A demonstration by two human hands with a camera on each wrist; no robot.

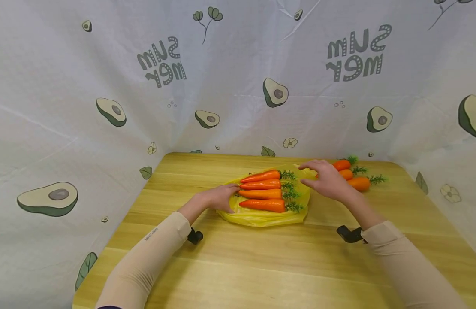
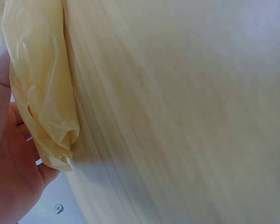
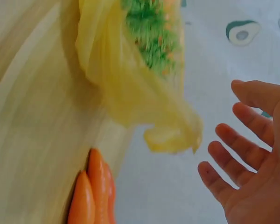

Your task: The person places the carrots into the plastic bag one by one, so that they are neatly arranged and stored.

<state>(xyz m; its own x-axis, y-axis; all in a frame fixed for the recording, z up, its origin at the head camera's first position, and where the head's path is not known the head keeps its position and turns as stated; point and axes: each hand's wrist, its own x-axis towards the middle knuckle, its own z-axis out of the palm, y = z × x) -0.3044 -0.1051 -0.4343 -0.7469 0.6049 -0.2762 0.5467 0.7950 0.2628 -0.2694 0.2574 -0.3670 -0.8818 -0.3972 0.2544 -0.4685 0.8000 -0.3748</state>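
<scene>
At far left, beyond the left grip, a white curtain printed with avocados, leaves and flowers bears the word "SUMMER" in mirror writing, split over two lines. Nearer than that grip, the beige left sleeve has small dark lettering that cannot be read with certainty; a black wrist fitting shows at its cuff.

The left grip is spread, thumb apart from fingers, and touches the left edge of a crumpled yellow plastic bag; the left-wrist view shows some fingers partly behind the film. Just right of this grip, four orange carrots lie in a row on the bag, tips toward it, green tops toward the right grip.

The right grip, beside the bag's right edge, is spread with fingers loosely bent and holds nothing. A second mirrored "SUMMER" stands on the curtain beyond it. Just to its right, partly behind it, three more carrots lie on the surface. Nearer than that grip are another black fitting and the right sleeve. The wood-grained surface extends under both grips, with curtain behind and at both sides.
</scene>
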